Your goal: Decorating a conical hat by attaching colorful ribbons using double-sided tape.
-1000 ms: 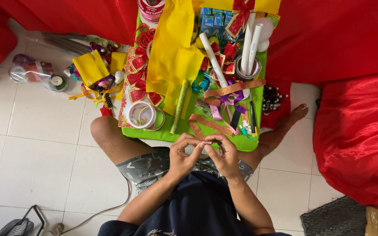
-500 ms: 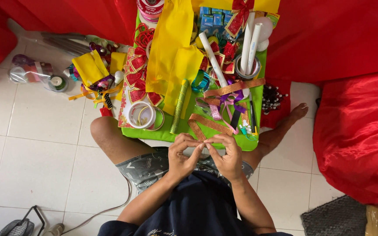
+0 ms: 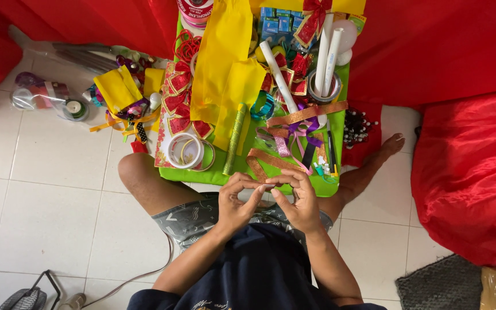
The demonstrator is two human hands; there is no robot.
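Left hand (image 3: 237, 201): fingers curled, copper glitter ribbon (image 3: 271, 162) pinched at its near end.
Right hand (image 3: 298, 201): fingertips closed on the same ribbon end.
Ribbon: laid across the near edge of the green tray (image 3: 202, 172), beside the tape rolls (image 3: 189, 151).
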